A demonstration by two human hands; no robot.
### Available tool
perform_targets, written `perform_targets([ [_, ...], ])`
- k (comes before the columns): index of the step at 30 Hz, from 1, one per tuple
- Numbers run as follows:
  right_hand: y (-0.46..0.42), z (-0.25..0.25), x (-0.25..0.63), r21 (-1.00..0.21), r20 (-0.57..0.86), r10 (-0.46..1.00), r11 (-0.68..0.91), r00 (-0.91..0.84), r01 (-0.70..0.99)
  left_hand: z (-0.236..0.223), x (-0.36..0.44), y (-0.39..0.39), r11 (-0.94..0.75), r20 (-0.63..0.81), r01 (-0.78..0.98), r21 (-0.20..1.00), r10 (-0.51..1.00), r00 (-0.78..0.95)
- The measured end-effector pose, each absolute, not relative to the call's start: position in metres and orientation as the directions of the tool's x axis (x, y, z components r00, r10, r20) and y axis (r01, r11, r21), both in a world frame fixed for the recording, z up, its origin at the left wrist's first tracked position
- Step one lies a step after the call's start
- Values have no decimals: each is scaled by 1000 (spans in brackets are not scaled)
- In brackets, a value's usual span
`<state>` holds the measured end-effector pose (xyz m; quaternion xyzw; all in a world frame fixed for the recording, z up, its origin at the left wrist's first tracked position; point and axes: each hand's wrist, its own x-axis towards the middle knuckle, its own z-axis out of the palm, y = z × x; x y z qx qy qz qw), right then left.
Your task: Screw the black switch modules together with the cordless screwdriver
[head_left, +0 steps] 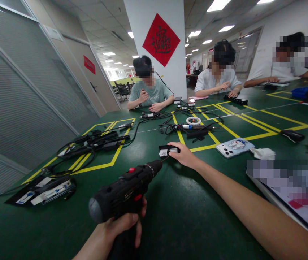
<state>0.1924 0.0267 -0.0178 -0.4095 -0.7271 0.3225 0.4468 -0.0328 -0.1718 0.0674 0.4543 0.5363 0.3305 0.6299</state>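
Left hand, at seven o'clock on my feed, wraps round the drill; its bit points toward two o'clock, near a small black part pinched in my right hand. At that hand's three o'clock lies a phone.

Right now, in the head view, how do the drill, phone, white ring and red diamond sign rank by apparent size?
1. Drill
2. Red diamond sign
3. Phone
4. White ring
Nearness to the camera enlarges the drill.
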Motion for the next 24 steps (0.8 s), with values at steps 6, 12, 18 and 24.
perform_targets([
  [6,26,-17,192,-837,383,886,453,-262,307,64,-35,-171,352,-356,58,934,909,217],
  [12,26,-17,193,-834,380,885,454,-269,314,64,-35,-171,352,-360,78,933,908,213],
  [18,24,-15,193,-842,374,888,447,-269,304,63,-35,-171,368,-368,43,929,900,234],
  [24,25,-15,193,-842,372,889,445,-268,306,63,-35,-171,362,-366,59,930,902,229],
])
